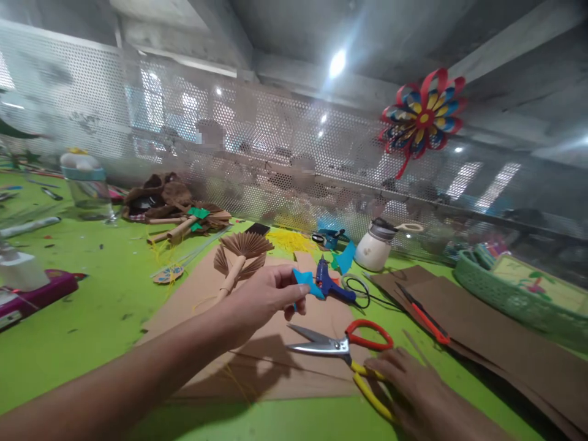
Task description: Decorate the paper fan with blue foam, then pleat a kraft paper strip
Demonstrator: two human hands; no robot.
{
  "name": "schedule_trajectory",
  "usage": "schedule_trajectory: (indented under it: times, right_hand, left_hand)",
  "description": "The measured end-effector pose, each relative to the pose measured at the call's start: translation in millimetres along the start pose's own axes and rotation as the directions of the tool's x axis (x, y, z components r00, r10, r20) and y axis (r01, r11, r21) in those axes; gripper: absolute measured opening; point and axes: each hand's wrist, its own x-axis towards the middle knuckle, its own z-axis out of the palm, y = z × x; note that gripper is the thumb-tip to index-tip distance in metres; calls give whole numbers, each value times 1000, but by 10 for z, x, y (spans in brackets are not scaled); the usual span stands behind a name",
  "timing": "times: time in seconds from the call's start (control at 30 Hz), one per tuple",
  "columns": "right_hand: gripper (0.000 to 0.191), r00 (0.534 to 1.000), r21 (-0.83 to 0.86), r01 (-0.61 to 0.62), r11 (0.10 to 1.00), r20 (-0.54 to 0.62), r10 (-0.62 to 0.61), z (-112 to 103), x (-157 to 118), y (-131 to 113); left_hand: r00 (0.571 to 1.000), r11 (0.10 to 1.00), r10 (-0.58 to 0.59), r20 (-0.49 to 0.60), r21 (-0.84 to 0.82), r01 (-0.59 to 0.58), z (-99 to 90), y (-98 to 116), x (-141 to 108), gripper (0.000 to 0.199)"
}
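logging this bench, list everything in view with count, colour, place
held scrap: 1, blue, centre
scissors: 1, red and yellow, front
glue gun: 1, blue, centre
pleated paper: 1 cluster, brown, centre
sheet: at least 1, tan, centre
tool: 1, red, right
cardboard: several, brown, right
basket: 1, green, right
pot: 1, white, back
jar: 1, clear, left
pile: 1, brown, left
strips: many, yellow, back
flower: 1, multicoloured, upper right
mesh: 1, grey, back
table: 1, green, below
other clutter: uncounted, mixed, blurred
left grip: 1, bare, centre
right grip: 1, bare, lower right

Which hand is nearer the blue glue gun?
Left. The left hand is just left of the glue gun; the right hand is farther off, to its right, by the scissors.
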Motion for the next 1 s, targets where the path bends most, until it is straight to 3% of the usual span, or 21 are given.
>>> schedule_trajectory:
  times: [0.1, 0.2, 0.33, 0.43, 0.6, 0.7, 0.8, 0.9, 1.0]
  right_hand:
    - [25, 997, 22, 5, 1000, 79, -7, 143, 52, 81]
    - [26, 992, -68, 6, 998, 127, 3, 201, 164, 133]
    - [32, 995, -223, 74, 972, 81, -57, 148, 274, 97]
    - [47, 987, -164, 95, 982, 142, -71, 70, 315, 39]
    - [46, 956, -73, -25, 997, 289, 45, 27, 378, 31]
    - [25, 950, -57, -141, 988, 272, 151, 13, 402, 89]
    - [20, 971, 131, -201, 971, 159, 180, -49, 390, 160]
    - [35, 974, 406, -227, 885, 105, 202, -115, 373, 158]
    - [48, 966, 570, -252, 782, 95, 242, -112, 403, 15]
  left_hand:
    - [1000, 998, 31, 3, -47, -31, 19, -15, -22, 17]
    - [999, 995, 36, 24, -94, -33, 15, -72, -62, 21]
    - [997, 984, 34, 72, -179, -21, -28, -158, -84, 23]
    - [994, 962, 26, 106, -273, 4, -72, -239, -48, 22]
    - [996, 939, 15, 93, -343, 18, -122, -381, 34, 19]
    - [1000, 947, 4, -6, -321, -6, -163, -417, 68, 24]
    - [991, 961, 57, -118, -264, -86, -218, -389, 79, 28]
    - [972, 972, 113, -206, -180, -151, -246, -311, 46, 28]
    - [968, 969, 132, -215, -177, -171, -228, -234, -15, 25]
